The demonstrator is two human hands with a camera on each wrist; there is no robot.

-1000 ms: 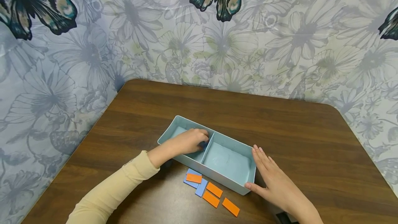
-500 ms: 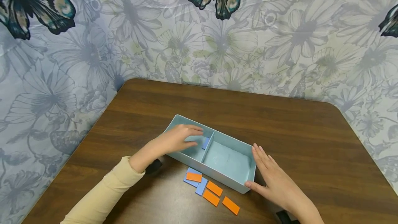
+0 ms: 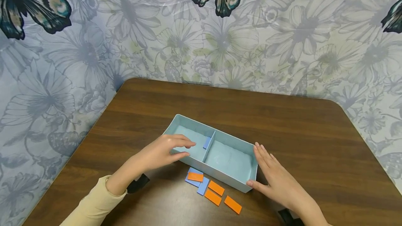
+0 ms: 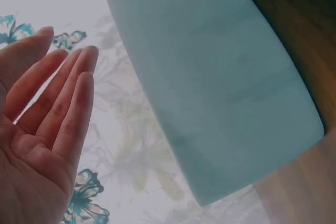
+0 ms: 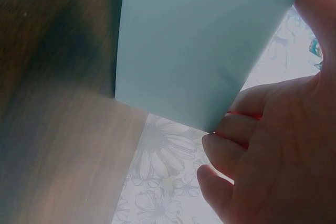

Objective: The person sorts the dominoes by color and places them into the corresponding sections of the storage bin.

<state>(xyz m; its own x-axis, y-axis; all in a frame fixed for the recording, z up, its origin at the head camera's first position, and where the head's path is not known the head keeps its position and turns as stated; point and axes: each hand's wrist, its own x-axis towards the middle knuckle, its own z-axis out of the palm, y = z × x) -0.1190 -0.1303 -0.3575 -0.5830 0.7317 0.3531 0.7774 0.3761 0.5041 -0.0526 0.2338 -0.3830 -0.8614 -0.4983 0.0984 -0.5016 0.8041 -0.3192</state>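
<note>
A pale blue two-compartment box (image 3: 232,159) stands at a slant on the table. One blue tile (image 3: 207,142) leans or lies by the divider in its left compartment. My left hand (image 3: 160,152) hovers over the box's near left rim, fingers extended and thumb apart, holding nothing; the left wrist view shows its bare palm (image 4: 42,129) beside the box wall (image 4: 210,87). At the box's right end, my right hand (image 3: 279,184) rests with extended fingers on the end wall and its thumb at the near corner. In front of the box lie several orange tiles (image 3: 233,205) and blue tiles (image 3: 202,186), some overlapping.
The brown wooden table (image 3: 282,125) reaches back to a wall covering (image 3: 132,44) printed with flowers and butterflies. A black wrist strap (image 3: 138,183) shows under the left wrist. The box's divider (image 3: 209,146) splits it crosswise.
My left hand has let go of the blue tile inside the left compartment and drawn back left, toward the near rim. The right hand has stayed at the box's end.
</note>
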